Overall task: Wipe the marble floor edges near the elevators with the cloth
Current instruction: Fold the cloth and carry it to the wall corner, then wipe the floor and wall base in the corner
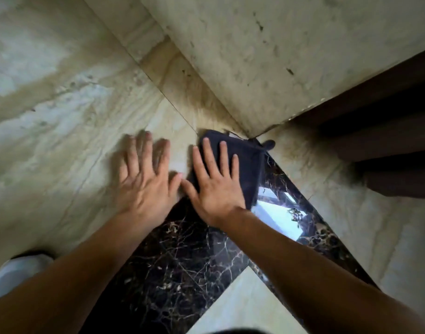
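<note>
On the near dark marble strip [173, 256], the left hand [146, 186] lies spread and flat, holding nothing. Just right, the right hand [216, 182] presses flat on the dark cloth [247, 165], pushed into the far wall corner [251, 136]. With only palm pressure, the cloth may bunch and skip the seam.

Both forearms enter from the lower edge of the frame and converge toward its centre, bare to the wrist. Left hand [144, 186]: flat, palm down, fingers spread and pointing to the upper part of the frame; outline blurred. Right hand [215, 186]: flat, palm down, fingers extended and slightly spread, sharply defined, just right of centre. The two thumbs point toward each other and their tips are touching or nearly so. Neither hand is curled or gripping.
</note>
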Demonstrator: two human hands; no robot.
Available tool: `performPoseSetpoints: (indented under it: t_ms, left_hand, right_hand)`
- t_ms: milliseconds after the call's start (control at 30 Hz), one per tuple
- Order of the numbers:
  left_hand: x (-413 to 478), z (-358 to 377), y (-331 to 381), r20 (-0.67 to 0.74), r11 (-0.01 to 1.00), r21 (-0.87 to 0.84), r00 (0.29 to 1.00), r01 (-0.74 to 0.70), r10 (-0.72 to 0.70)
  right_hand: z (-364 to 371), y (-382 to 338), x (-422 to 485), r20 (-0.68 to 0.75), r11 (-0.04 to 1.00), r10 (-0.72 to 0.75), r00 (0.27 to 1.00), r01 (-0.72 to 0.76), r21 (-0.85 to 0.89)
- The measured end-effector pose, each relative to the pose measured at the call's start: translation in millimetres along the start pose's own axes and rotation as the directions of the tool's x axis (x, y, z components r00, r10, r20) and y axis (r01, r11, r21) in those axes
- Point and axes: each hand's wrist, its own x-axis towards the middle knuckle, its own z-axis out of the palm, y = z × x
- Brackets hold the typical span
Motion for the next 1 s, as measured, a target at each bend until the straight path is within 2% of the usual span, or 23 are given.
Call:
performPoseSetpoints:
  t_ms: [67, 167, 200, 267, 367, 433, 500, 533, 567, 600, 633, 667, 700, 733, 800, 833, 867, 900, 933, 1000]
  left_hand:
    - [1, 2, -12, -0.016, 1.0, -0.012, 1.0, 0.026, -0.026]
    - [2, 2, -20, 0.0, 0.993, -0.034, 0.994, 0.111, -0.111]
    - [4, 5, -20, 0.005, 0.992, -0.031, 0.993, 0.121, -0.121]
    - [3, 13, -24, 0.031, 0.993, -0.005, 0.992, 0.119, -0.119]
    - [3, 6, -20, 0.103, 0.988, 0.017, 0.983, 0.154, -0.155]
    - [-1, -2, -14, 0.162, 0.986, 0.022, 0.972, 0.168, -0.169]
    - [-1, -10, -9, 0.211, 0.981, 0.014, 0.958, 0.195, -0.193]
    - [1, -13, -7, 0.239, 0.979, 0.008, 0.95, 0.206, -0.202]
    - [4, -15, -4, 0.268, 0.976, 0.003, 0.94, 0.218, -0.211]
    - [8, -17, -1, 0.291, 0.972, -0.007, 0.93, 0.234, -0.222]
    - [9, -20, 1, 0.309, 0.966, -0.009, 0.92, 0.258, -0.242]
    - [8, -19, 4, 0.309, 0.962, -0.016, 0.916, 0.273, -0.255]
    - [7, -17, 5, 0.29, 0.96, -0.018, 0.92, 0.28, -0.263]
    - [4, -14, 5, 0.267, 0.959, -0.021, 0.926, 0.284, -0.269]
    - [0, -6, 4, 0.222, 0.958, -0.03, 0.937, 0.285, -0.271]
    - [-1, -3, 1, 0.198, 0.962, -0.025, 0.945, 0.271, -0.261]
    - [-3, 0, -2, 0.172, 0.968, -0.017, 0.954, 0.25, -0.244]
    - [-3, 2, -5, 0.139, 0.976, 0.002, 0.966, 0.218, -0.216]
    - [-2, 5, -10, 0.1, 0.983, 0.022, 0.978, 0.183, -0.184]
    - [0, 11, -21, 0.048, 0.987, 0.046, 0.987, 0.154, -0.156]
  right_hand:
    - [5, -7, 25, -0.025, 0.994, -0.098, 0.995, 0.097, -0.04]
    - [-9, -6, 63, -0.044, 0.949, -0.307, 0.951, 0.303, -0.087]
    - [-11, 3, 67, -0.085, 0.935, -0.342, 0.936, 0.33, -0.129]
    - [0, 32, 46, -0.16, 0.948, -0.303, 0.939, 0.282, -0.145]
    - [21, 114, -45, -0.155, 0.988, -0.126, 0.98, 0.111, -0.105]
    - [20, 171, -95, -0.078, 0.993, 0.083, 0.994, -0.089, -0.081]
    - [8, 199, -99, -0.069, 0.939, 0.342, 0.937, -0.342, 0.017]
    - [3, 194, -87, -0.094, 0.879, 0.475, 0.875, -0.468, 0.093]
    - [0, 181, -71, -0.113, 0.81, 0.582, 0.805, -0.563, 0.162]
    - [-1, 160, -54, -0.114, 0.773, 0.627, 0.77, -0.599, 0.207]
    - [4, 130, -41, -0.111, 0.803, 0.588, 0.801, -0.561, 0.204]
    - [14, 98, -35, -0.124, 0.884, 0.46, 0.879, -0.438, 0.164]
    - [27, 62, -33, -0.122, 0.962, 0.266, 0.956, -0.255, 0.099]
    - [36, 32, -36, -0.089, 0.998, 0.066, 0.994, -0.065, 0.024]
    - [38, 16, -31, -0.045, 0.97, -0.229, 0.972, 0.225, -0.09]
    - [30, 27, -21, -0.042, 0.937, -0.327, 0.944, 0.318, -0.143]
    - [21, 47, -14, -0.028, 0.907, -0.384, 0.923, 0.371, -0.2]
    - [13, 71, -9, -0.033, 0.902, -0.38, 0.925, 0.362, -0.234]
    - [7, 97, -12, -0.069, 0.93, -0.31, 0.948, 0.287, -0.228]
    - [8, 137, -37, -0.166, 0.986, -0.063, 0.984, 0.035, -0.164]
